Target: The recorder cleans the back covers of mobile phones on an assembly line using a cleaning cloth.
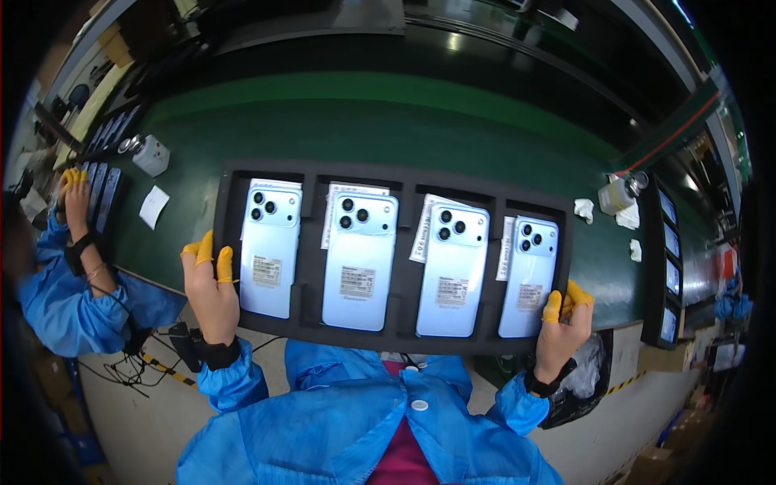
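A black foam tray (404, 175) is held level in front of me, over the near edge of the green worktop. In its slots lie several light blue smartphones, backs up, their three-lens cameras toward the far side. The leftmost phone (279, 234) and the rightmost phone (525, 267) sit by the tray's ends. White printed slips (422, 230) stick out from under the phones. My left hand (212, 299), in yellow finger cots, grips the tray's left end. At the right end my right hand (562, 331), also in yellow cots, grips the tray near its lower corner.
A white bottle (151, 156) and a white paper (153, 207) stand left. On the right are another bottle (617, 196), crumpled tissues (584, 211) and a second phone tray (652, 303). A co-worker's hand (77, 198) touches phones at far left. A black bag (594, 388) hangs below right.
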{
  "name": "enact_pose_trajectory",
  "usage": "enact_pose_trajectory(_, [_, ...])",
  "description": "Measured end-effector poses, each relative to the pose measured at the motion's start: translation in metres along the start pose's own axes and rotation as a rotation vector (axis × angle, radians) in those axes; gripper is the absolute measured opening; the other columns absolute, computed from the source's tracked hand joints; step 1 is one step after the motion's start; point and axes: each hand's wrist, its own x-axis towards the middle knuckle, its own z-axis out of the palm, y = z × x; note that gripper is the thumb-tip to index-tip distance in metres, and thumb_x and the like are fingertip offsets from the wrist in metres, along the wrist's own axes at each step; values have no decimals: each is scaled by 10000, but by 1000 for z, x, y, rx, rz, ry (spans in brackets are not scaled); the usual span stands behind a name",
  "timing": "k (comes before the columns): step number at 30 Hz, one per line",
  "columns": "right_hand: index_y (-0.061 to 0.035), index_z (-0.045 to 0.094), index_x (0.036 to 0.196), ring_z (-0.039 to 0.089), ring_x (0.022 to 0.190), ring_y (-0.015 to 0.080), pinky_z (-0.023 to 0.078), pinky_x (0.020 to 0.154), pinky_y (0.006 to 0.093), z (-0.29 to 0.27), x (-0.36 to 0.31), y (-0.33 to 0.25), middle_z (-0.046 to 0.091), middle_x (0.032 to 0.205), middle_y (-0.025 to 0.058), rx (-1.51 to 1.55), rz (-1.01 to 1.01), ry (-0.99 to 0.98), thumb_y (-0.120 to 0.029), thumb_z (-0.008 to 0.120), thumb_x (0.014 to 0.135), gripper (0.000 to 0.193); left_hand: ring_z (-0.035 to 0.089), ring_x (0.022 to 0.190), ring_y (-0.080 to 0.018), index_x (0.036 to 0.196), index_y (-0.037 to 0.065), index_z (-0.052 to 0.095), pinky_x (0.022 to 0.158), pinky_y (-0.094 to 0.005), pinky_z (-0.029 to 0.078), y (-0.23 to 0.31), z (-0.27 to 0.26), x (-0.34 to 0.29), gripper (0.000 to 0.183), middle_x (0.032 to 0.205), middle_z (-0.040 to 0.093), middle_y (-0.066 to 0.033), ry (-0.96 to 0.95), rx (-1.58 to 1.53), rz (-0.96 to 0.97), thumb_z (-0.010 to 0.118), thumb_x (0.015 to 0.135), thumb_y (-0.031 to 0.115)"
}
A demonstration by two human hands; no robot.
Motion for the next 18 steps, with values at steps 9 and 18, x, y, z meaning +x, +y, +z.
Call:
enact_pose_trajectory(9, [63,621,1025,500,689,177,399,595,288,1,-3,3,541,842,102,-24,-42,27,-45,692,829,234,583,880,-386,994,-158,579,771,-383,482,-2,-3,-5,199,1043,542,-245,9,6,-24,617,852,-23])
enact_pose_trajectory(18, [35,606,1111,565,920,305,476,755,358,1,6,0,572,1029,190,-60,56,-42,-106,607,915,242,533,1008,-324,1193,-80,541,886,-355,434,-4,15,9,364,1155,471,-205,37,-17,-105,608,921,151])
